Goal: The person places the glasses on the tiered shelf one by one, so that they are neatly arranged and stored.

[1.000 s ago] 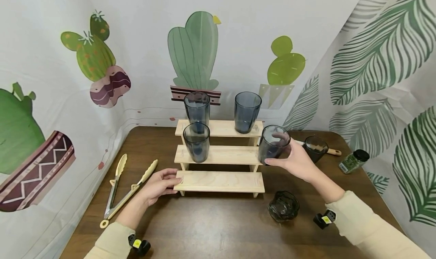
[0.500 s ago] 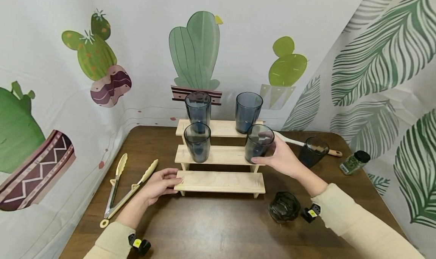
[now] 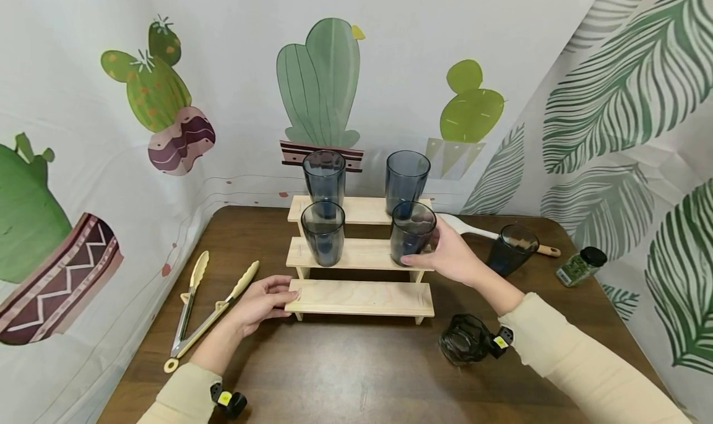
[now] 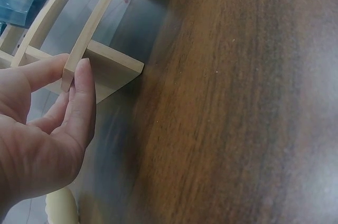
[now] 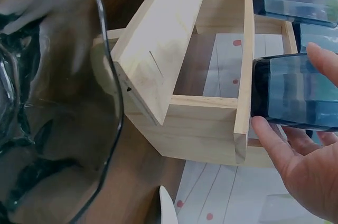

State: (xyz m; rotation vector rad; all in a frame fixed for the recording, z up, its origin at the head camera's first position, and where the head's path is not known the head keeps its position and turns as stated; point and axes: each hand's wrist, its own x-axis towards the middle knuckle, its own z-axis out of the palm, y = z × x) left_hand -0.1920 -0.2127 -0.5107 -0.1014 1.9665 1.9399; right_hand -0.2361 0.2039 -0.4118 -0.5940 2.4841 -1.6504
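A three-step wooden stand (image 3: 362,295) is on the brown table. My left hand (image 3: 260,301) pinches the left end of its lowest board; the left wrist view shows the thumb and fingers (image 4: 83,97) on either side of that board. My right hand (image 3: 453,258) holds a blue-grey drinking glass (image 3: 409,241) upright at the right end of the middle step. In the right wrist view, this glass (image 5: 296,94) has its base against the board. Another glass (image 3: 323,241) stands at the left of that step. Two more, a left glass (image 3: 323,173) and a right glass (image 3: 406,179), stand on top.
Tongs (image 3: 214,315) lie spread at the left. At the right are a small dark glass bowl (image 3: 462,340), a dark cup (image 3: 509,254), a white utensil with a wooden handle (image 3: 479,231) and a green-filled jar (image 3: 579,268). A printed cloth (image 3: 401,71) hangs behind.
My right hand has moved left with the glass, from beyond the middle step's right end to over that step. My left hand has stayed on the lowest board.
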